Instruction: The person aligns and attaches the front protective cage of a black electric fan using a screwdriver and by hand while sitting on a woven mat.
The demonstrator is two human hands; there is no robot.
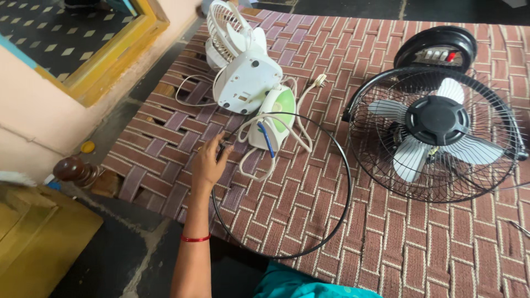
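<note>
My left hand [208,163] reaches out over the woven cot [386,243] and pinches the left side of a thin black ring [309,251], the loose rim of a fan guard lying flat. A red bangle sits on that wrist. Just beyond the hand lies a small white and green appliance [274,113] with a white cord coiled around it. A small white table fan [237,60] lies behind it. A black fan [441,129] with grey blades and a wire guard lies at the right. My right hand is out of view.
A white plug [319,81] lies mid-cot. The cot's carved wooden leg [74,170] stands at the left. A yellow-framed doorway [105,60] is at upper left and a yellow wooden box [38,237] at lower left. Teal cloth [309,284] shows at the bottom.
</note>
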